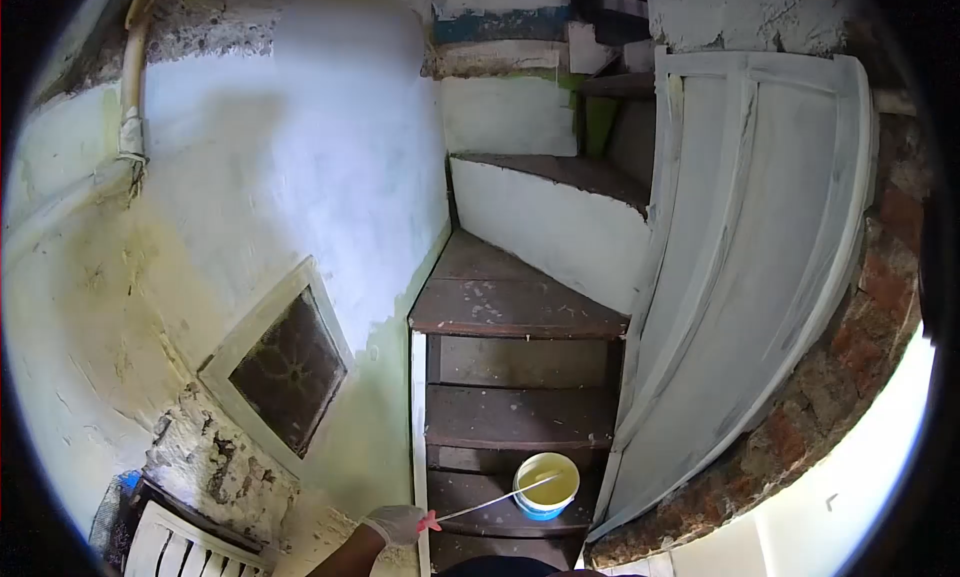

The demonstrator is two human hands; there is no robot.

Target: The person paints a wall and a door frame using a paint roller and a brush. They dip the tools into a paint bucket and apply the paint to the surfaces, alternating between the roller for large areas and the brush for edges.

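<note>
My left hand [392, 526], in a pale translucent glove, reaches in from the lower left. Its fingers are closed around the pink-red handle of what looks like a small paint roller [475, 508] with a long thin rod. The rod's far end reaches over the rim into a bucket [543, 509]. White and blue outside, this bucket holds pale yellowish paint and stands on a lower stair tread [465, 492]. The roller's head is hard to make out against the paint. My right hand is out of view.
Dark, paint-spotted wooden stairs [520, 417] climb ahead and turn right. At left, a partly white-painted wall [340, 177] has a framed dark vent [290, 369] and crumbling plaster. A white panelled partition [740, 257] borders the right side. A white slatted object [185, 547] stands lower left.
</note>
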